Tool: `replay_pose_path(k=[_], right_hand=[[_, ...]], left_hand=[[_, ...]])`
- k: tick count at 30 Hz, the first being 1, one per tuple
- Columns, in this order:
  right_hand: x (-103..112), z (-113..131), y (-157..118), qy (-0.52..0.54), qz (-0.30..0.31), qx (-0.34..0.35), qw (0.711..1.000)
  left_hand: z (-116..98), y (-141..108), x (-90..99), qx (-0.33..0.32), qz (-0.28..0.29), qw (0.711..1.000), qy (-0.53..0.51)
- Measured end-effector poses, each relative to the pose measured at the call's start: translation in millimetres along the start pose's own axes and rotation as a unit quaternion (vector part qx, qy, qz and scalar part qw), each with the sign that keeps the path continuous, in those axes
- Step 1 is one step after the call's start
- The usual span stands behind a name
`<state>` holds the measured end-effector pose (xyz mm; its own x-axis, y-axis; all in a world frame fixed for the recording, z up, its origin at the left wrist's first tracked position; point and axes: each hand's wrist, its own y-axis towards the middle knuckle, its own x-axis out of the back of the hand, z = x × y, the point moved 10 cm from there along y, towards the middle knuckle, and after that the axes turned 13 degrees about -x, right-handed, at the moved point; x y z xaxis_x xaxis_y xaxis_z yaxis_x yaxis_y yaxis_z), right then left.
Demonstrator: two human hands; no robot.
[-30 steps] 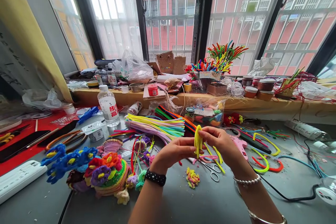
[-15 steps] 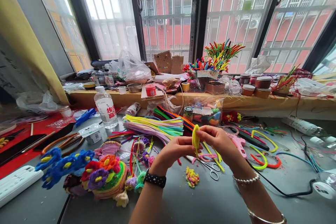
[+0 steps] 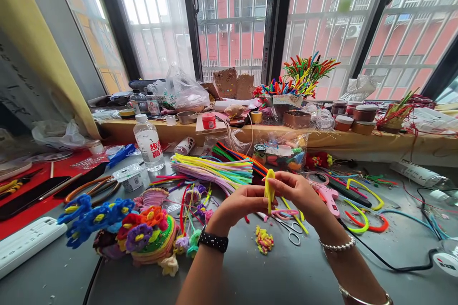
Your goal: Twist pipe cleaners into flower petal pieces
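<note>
A yellow pipe cleaner [image 3: 270, 193], bent into a narrow upright loop, is pinched between both hands above the grey table. My left hand [image 3: 243, 204] grips it from the left, fingers closed on its lower part. From the right, my right hand [image 3: 291, 188] pinches it near the top with thumb and fingers. Behind and below the hands lie scissors [image 3: 291, 231], partly covered, and a small heap of yellow and red clippings [image 3: 264, 239]. A bundle of pastel pipe cleaners [image 3: 214, 169] lies just beyond my left hand.
Pipe-cleaner flowers [image 3: 146, 233] crowd the left, near a water bottle [image 3: 148, 143] and a white power strip [image 3: 30, 245]. A pink glue gun [image 3: 329, 198] with a black cord lies right. Paint jars [image 3: 365, 113] line the windowsill.
The yellow loop has turned slightly and looks a little wider at its lower part. Both hands keep their hold on it. The whole view has shifted slightly.
</note>
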<state>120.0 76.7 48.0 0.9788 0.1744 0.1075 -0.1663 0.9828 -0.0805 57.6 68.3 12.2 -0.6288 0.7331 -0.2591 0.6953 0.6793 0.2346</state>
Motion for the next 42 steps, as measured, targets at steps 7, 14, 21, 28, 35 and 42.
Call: replay_pose_path(k=[7,14,21,28,35,42], right_hand=[[1.2,-4.2,-0.3,0.019,0.010,0.003,1.000],[32.9,-6.7,3.6,-0.004,-0.125,0.032,0.992],[38.0,-5.0,0.8,0.006,-0.161,0.041,0.986],[40.3,-4.6,2.9,0.023,-0.170,0.067,0.983],[41.2,-13.8,8.1,0.074,-0.158,0.058,0.983],[23.2,-5.2,5.2,0.077,-0.082,0.058,0.992]], left_hand=[[-2.1,0.8,-4.1,-0.016,0.029,0.999,0.044],[-23.5,10.1,23.5,-0.133,-0.103,0.965,0.200],[-42.3,6.2,25.0,-0.197,-0.150,0.909,0.335],[-61.4,1.1,11.5,-0.262,-0.157,0.832,0.462],[-59.7,-0.6,4.7,-0.276,-0.154,0.767,0.559],[-64.3,-5.0,18.1,-0.278,-0.210,0.790,0.504]])
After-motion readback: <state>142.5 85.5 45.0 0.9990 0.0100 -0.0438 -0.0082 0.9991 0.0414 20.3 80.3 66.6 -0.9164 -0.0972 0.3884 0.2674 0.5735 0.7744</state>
